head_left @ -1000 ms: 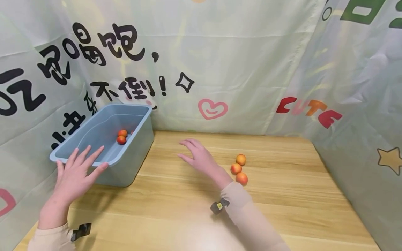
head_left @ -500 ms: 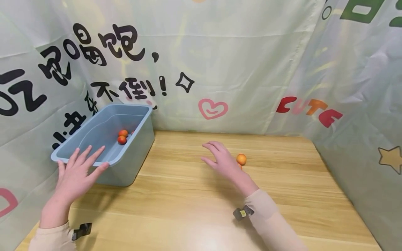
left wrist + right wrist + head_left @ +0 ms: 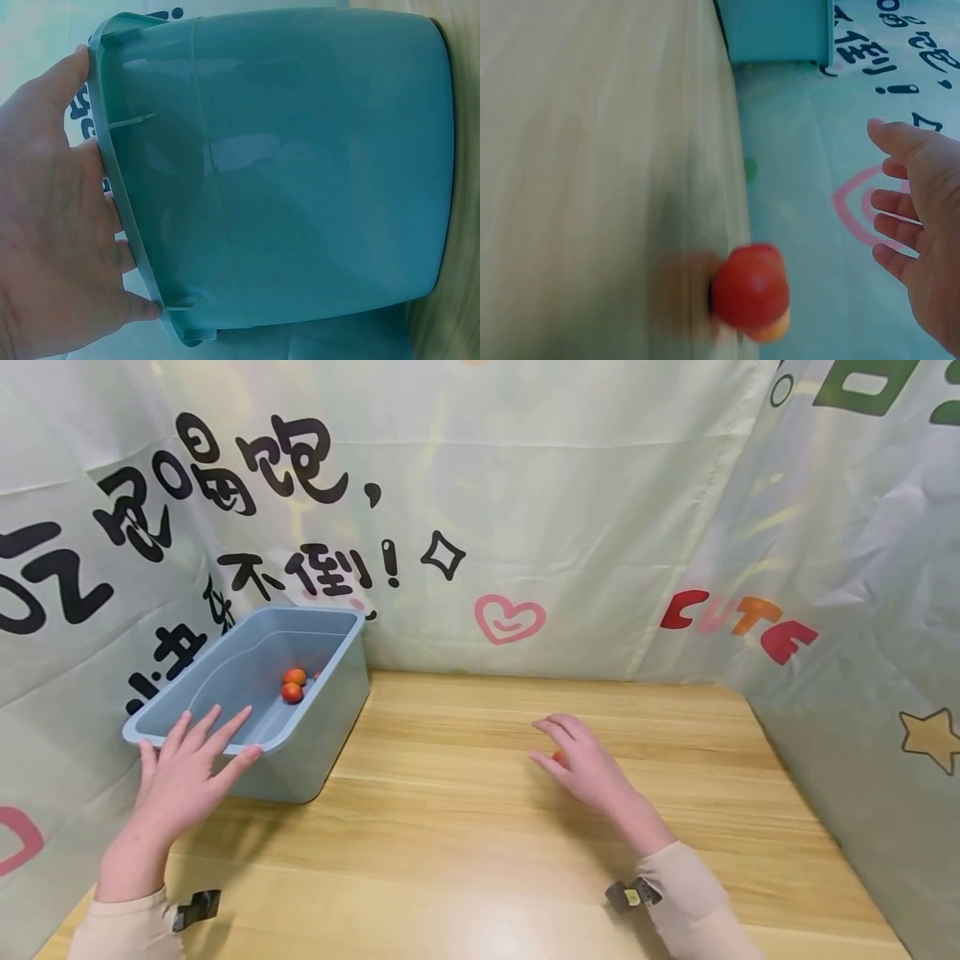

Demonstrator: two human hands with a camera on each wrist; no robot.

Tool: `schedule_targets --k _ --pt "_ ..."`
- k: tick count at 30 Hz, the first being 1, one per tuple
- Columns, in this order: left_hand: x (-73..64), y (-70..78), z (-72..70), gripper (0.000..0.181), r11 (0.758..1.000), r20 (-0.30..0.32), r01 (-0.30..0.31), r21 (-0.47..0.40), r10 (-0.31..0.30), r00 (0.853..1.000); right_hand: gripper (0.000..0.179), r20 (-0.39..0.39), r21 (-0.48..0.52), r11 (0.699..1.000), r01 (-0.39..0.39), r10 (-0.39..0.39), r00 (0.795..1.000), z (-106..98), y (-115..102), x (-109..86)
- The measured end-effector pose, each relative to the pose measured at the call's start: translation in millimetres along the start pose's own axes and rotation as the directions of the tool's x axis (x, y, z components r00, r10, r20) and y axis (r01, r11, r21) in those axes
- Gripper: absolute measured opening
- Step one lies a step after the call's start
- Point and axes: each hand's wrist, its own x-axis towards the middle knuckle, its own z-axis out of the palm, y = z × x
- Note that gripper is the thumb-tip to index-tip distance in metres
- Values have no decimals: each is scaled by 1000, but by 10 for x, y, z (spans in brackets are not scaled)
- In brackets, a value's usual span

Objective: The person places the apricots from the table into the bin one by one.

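My left hand (image 3: 183, 777) rests with spread, straight fingers on the near rim of a blue plastic bin (image 3: 330, 735). The left wrist view shows its fingertips along that rim. Over the right half of the table, my right hand (image 3: 585, 768) hovers with relaxed, parted fingers and holds nothing. Beneath it sits a red-orange fruit (image 3: 559, 757) resembling an apricot, mostly covered by the hand in the head view. In the right wrist view a red fruit (image 3: 750, 289) stands on the table, with an orange one (image 3: 772, 328) partly hidden behind it.
Inside the bin lie several similar red-orange fruits (image 3: 292, 692). The wooden table (image 3: 465, 843) is bordered at the back and sides by a printed cloth (image 3: 600, 527). The bin stands at the table's left, close to the cloth.
My right hand has moved right, from mid-table to over the fruits, and now hides most of them in the head view. The left hand has stayed on the bin's rim.
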Motion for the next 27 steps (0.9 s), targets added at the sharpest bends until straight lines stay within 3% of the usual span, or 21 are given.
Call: schedule_targets --k 10,20,27 --pt "-3 -3 7 64 1000 -1 1 5 -1 1000 46 84 -102 995 2 6 996 -150 206 -266" --pt "-6 -14 3 64 1000 -4 -3 6 3 1000 34 112 -153 975 164 -147 983 -117 355 -420" --pt "-8 -6 3 64 1000 -7 -6 5 6 1000 45 202 -178 970 166 -130 971 -122 402 -468"
